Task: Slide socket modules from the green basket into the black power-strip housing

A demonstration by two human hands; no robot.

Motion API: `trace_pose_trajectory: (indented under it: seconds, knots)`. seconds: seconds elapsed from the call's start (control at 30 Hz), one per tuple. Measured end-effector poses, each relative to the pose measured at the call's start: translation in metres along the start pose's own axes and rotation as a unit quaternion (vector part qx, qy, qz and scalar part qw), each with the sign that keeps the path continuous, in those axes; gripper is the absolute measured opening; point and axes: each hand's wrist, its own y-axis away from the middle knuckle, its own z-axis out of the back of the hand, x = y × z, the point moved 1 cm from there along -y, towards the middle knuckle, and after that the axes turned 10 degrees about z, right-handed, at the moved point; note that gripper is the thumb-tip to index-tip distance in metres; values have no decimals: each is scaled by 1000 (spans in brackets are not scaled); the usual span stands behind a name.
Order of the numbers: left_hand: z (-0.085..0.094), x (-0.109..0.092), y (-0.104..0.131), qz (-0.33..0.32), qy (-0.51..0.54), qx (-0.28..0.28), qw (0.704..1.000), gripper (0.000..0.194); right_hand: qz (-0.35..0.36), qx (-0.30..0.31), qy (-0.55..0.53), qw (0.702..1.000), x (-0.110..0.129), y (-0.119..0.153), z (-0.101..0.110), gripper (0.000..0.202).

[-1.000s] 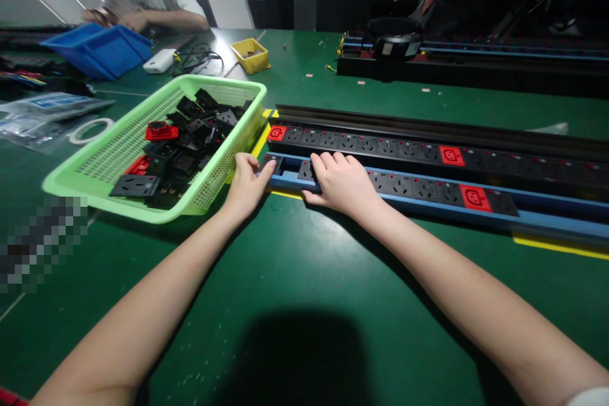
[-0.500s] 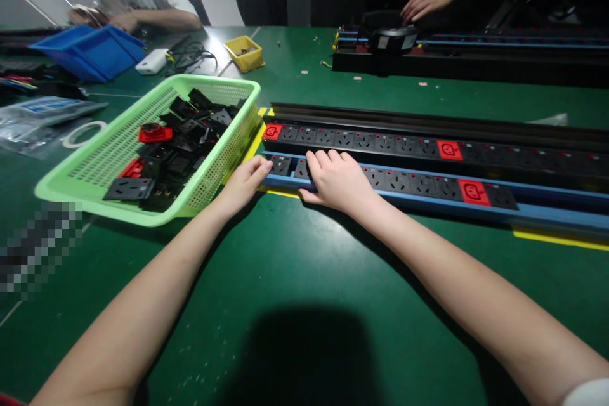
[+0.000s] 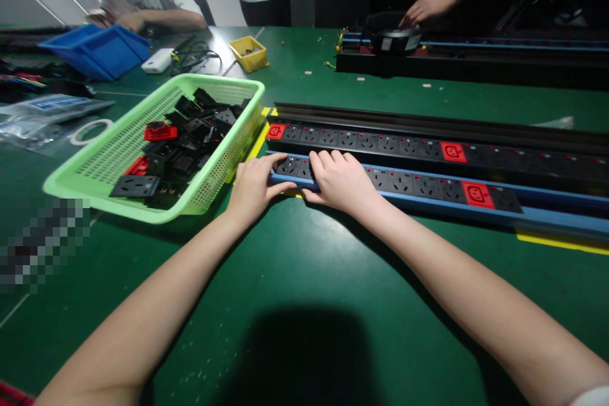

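Blue rail lies on the green table, running from just beside the basket's right side out past the right edge of the view, with a row of black sockets and one red socket set in it. The left hand is partly open at the rail's left end, its thumb along the near edge and its forefinger reaching over the top by the socket marked 14, so the rail's end sits between them. The right hand lies palm down across the rail just to the right, fingers bent together over the sockets and thumb set apart at the near edge, clasping it across its width; how firmly either hand presses, I cannot tell.

Behind the rail and roughly parallel to it is a black strip with more black sockets and two red ones. Yellow tape shows along the near side. The pale green basket holds a heap of loose black pieces and a few red ones. Farther back are a blue bin and a small yellow box. Across the table, another person's hand touches or hovers near a round black object.
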Motion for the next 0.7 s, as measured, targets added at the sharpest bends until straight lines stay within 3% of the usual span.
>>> trace_pose_trajectory:
  seconds: [0.37,0.7]
  knots:
    - [7,3,-8,-42,-32,-4,999,55,5,-11,4,1000,0,0,-3,62]
    - [-5,3,5,-38,-52,-39,997,67,5,-1,4,1000,0,-1,-2,63]
